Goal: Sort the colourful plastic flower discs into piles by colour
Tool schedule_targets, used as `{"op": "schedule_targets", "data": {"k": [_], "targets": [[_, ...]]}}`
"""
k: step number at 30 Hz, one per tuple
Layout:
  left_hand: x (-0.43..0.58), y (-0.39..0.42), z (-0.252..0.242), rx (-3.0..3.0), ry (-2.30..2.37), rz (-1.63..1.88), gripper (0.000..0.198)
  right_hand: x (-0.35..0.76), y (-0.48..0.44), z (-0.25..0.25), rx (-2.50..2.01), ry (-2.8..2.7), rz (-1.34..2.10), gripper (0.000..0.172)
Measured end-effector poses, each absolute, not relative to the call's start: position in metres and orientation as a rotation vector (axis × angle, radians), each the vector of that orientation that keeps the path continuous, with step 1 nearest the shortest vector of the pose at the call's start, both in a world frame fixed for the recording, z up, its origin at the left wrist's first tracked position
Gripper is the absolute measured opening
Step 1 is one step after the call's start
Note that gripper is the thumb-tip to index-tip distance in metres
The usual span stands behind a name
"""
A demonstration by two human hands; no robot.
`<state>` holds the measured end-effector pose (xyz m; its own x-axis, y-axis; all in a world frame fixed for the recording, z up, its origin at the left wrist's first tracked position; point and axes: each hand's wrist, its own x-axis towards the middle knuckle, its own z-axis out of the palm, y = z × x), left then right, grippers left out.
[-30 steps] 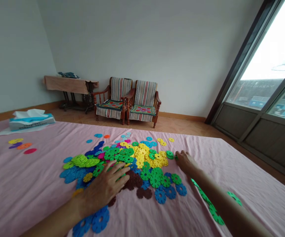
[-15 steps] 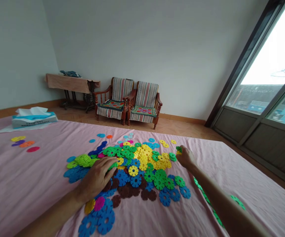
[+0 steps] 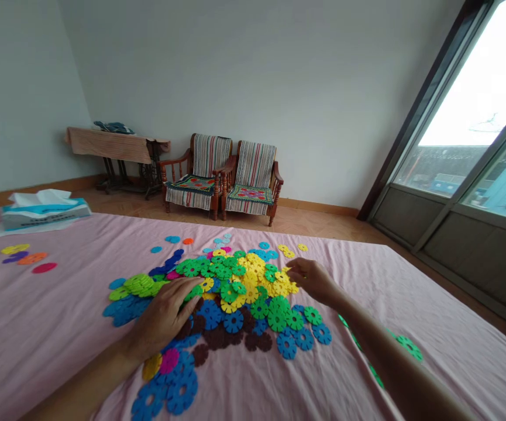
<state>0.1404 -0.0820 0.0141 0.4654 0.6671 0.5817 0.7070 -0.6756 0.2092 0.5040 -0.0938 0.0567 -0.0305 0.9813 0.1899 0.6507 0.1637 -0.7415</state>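
A heap of flat, notched plastic discs, snowflake-style building pieces, lies on the pink cloth. My left hand [image 3: 169, 307] rests over the heap's left side, fingers stretched and thumb apart, with a green disc [image 3: 195, 292] between thumb and fingers; its palm side is hidden. On the right, my right hand [image 3: 315, 282] hovers at the edge of the yellow discs [image 3: 253, 278]. Its fingers are loosely bent and apart, with no disc visible in them. A green disc [image 3: 238, 287] lies on the heap's middle, between the hands. Blue discs [image 3: 233, 321] and brown discs [image 3: 217, 338] lie nearer to me.
A tissue box [image 3: 44, 213] stands on the cloth [image 3: 37, 316] at far left, behind a few loose coloured discs [image 3: 32, 258]. More green discs [image 3: 408, 347] lie beside my right forearm. Beyond the cloth's far edge stand two wooden armchairs [image 3: 249, 187] and a cloth-covered sewing table [image 3: 107, 144].
My right hand has moved left toward the yellow discs; the green disc at its fingertips no longer shows there. Green and yellow discs now lie differently mid-heap. My left hand stays put.
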Motion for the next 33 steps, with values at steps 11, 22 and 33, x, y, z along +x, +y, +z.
{"op": "schedule_targets", "data": {"k": [11, 22, 33], "targets": [[0.197, -0.119, 0.042, -2.811, -0.867, -1.011, 0.026, 0.653, -0.188, 0.040, -2.306, -1.996, 0.387, 0.053], [0.380, -0.155, 0.051, -3.340, -0.470, -0.582, 0.037, 0.648, -0.192, 0.041, -2.040, -2.111, 0.536, 0.038], [0.465, -0.155, 0.034, -3.239, -0.538, -0.306, 0.044, 0.682, -0.230, 0.042, -2.341, -1.962, 0.475, 0.061]]}}
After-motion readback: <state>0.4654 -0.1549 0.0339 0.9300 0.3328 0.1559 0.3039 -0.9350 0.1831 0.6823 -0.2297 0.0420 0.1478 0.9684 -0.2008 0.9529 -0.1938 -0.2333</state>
